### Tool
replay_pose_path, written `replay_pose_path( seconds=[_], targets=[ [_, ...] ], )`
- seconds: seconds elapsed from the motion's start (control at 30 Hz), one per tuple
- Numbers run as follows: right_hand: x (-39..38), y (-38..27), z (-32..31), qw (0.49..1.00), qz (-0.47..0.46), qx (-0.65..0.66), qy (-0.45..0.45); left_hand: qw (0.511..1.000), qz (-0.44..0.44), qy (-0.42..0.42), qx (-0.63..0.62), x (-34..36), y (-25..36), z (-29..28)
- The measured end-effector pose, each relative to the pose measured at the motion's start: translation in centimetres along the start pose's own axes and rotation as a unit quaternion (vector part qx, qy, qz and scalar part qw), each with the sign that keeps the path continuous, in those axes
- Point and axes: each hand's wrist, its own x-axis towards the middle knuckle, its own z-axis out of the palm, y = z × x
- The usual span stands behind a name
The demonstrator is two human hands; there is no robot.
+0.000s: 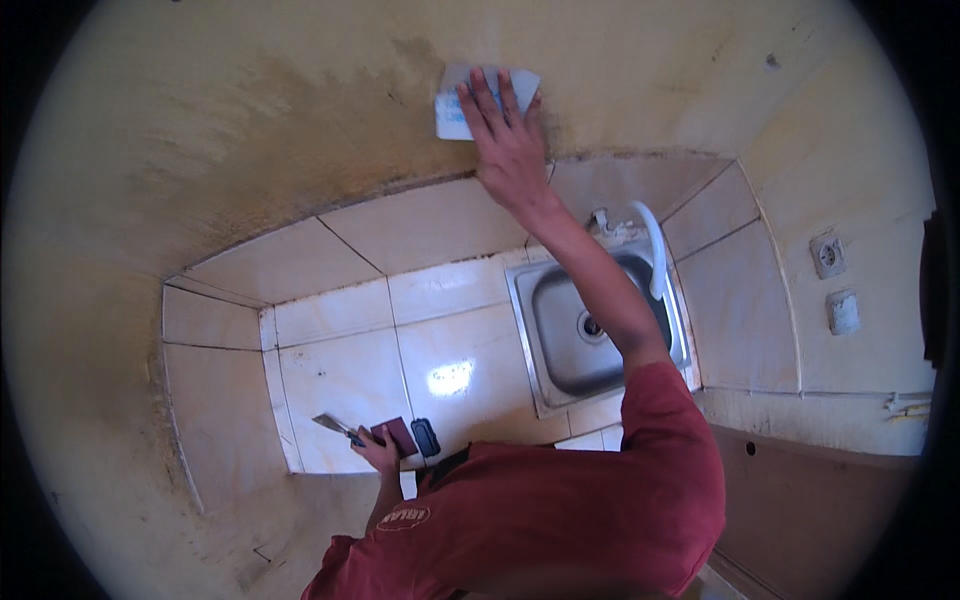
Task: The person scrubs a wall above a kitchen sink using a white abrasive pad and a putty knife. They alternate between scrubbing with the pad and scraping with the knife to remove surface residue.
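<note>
While our right hand (508,140) presses a pale sanding block (462,105) flat against the stained yellow wall (250,130), fingers spread over it, we judge that we are mid-way through rubbing down the dirty band above the tiled counter (340,350). Our left hand (378,452) rests at the counter's front edge, closed around a putty knife (335,425), beside a dark red pad (402,434). Next strokes call for steady pressure. Wall lies open leftward; the steel sink (580,330) and its tap (655,245) crowd below the arm.
</note>
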Motion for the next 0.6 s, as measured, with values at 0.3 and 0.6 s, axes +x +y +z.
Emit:
replay_pose_path(
  seconds=[0.3, 0.6],
  targets=[
    [1.7, -1.6, -0.4, 0.997, 0.041, 0.029, 0.052, 0.999, 0.005, 0.031, 0.039, -0.7, 0.3, 0.5],
    [5.6, -1.7, -2.7, 0.998, -0.004, 0.017, 0.057, 0.999, 0.002, 0.016, 0.040, -1.0, 0.3, 0.1]
  ],
)
